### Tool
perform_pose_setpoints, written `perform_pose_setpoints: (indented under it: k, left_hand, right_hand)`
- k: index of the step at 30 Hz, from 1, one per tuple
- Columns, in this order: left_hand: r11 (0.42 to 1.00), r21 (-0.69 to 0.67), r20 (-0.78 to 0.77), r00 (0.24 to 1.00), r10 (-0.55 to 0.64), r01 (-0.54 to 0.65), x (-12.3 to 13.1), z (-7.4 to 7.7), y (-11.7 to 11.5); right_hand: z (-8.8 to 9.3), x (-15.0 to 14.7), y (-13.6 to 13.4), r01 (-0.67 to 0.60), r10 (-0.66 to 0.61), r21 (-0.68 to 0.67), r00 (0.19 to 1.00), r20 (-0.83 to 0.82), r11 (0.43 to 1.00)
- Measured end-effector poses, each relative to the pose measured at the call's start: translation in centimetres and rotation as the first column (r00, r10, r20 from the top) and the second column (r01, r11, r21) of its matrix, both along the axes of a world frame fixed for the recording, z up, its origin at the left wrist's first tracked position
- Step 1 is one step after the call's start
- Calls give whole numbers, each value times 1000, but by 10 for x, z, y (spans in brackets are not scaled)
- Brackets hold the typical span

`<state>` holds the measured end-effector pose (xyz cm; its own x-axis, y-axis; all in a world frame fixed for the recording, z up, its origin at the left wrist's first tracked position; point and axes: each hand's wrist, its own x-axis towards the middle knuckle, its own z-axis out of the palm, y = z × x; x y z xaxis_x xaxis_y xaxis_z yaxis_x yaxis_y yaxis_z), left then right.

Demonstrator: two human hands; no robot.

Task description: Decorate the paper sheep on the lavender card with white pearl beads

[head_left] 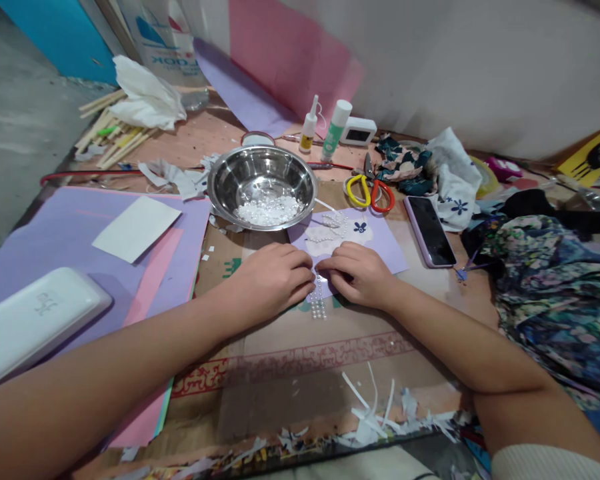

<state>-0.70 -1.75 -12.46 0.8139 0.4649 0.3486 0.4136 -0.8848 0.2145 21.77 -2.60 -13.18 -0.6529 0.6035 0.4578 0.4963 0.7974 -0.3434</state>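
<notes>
A purple card (pixel 387 243) lies on the covered work surface, with a white cut-out shape (pixel 320 247) on it. Rows of small pearl beads (pixel 336 222) and a dark blue flower (pixel 360 227) decorate the white shape. My left hand (pixel 275 277) rests at the card's near left corner, fingers curled together at a strip of pearl beads (pixel 319 309). Opposite it, my right hand (pixel 360 273) is closed in a pinch over the card, its fingertips at the strip's upper end. Whatever is between those fingertips is too small to make out.
A steel bowl (pixel 215 177) with white beads (pixel 270 210) stands behind the hands. Beyond are a glue bottle (pixel 308 130), glue stick (pixel 336 130) and scissors (pixel 370 190). A phone (pixel 431 233) and cloth (pixel 555 287) lie right; coloured paper (pixel 45 227) and a white case (pixel 45 320) left.
</notes>
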Motion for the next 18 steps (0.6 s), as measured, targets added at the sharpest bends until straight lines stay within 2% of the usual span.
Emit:
perform_pose_setpoints:
  k: [6,15,18]
  left_hand:
    - [1000,-5,-20,1000,2,-2,1,2,0]
    - [1000,-6,-30,1000,5,-5,0,-1,1]
    - [999,37,-33,999,-4,5,-1,1,-1]
  right_hand:
    - [1,0,1,12,-12,-17,999,32,1000]
    - [4,-1,-2,13,-16,32,994,109,999]
    - [4,-1,-3,10,-14,42,995,95,999]
